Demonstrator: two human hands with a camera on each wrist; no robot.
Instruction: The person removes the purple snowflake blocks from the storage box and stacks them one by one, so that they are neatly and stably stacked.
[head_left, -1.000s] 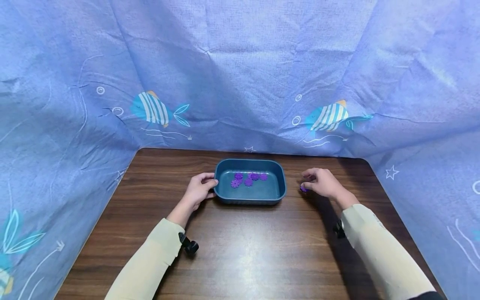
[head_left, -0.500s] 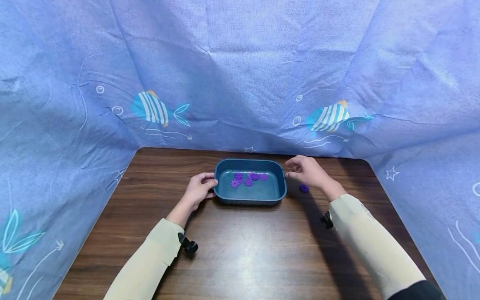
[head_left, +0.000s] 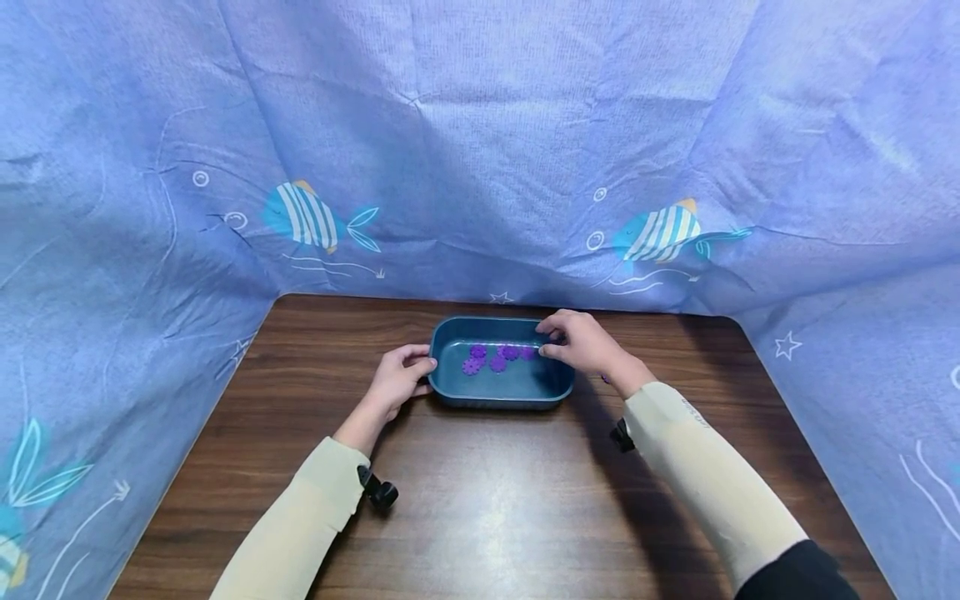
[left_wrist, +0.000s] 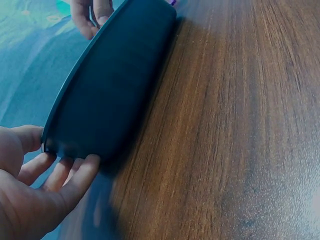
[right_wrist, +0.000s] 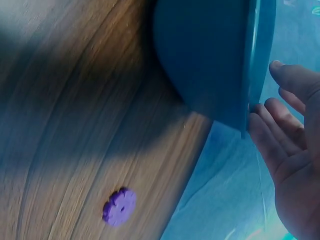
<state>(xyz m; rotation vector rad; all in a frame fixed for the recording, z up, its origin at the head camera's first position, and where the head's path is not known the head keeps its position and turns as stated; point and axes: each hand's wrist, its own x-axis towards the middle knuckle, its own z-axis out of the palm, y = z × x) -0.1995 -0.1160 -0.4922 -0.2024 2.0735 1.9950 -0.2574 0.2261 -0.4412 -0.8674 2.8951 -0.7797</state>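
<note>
A deep dark-teal rectangular tray (head_left: 501,404) stands on the table, several purple notched discs (head_left: 498,364) lying inside it. My left hand (head_left: 397,377) grips its left end, thumb at the rim and fingers against the outer wall, as the left wrist view shows too. Over the tray's right end hovers my right hand (head_left: 588,342), thumb and fingertips parted above the inside. Nothing shows between them in the right wrist view, where the fingers (right_wrist: 272,132) overlap the rim. One more purple notched disc (right_wrist: 120,207) lies on the table beneath the right wrist, mostly hidden by it in the head view.
The brown wood-grain table (head_left: 480,500) has rounded far corners. Blue cloth (head_left: 495,167) printed with fish hangs close behind it and along both sides. Black wrist cameras (head_left: 378,492) are strapped at both cuffs.
My right hand has moved left from the purple disc on the table to over the tray's right end. That disc stays where it was. The left hand and tray have not moved.
</note>
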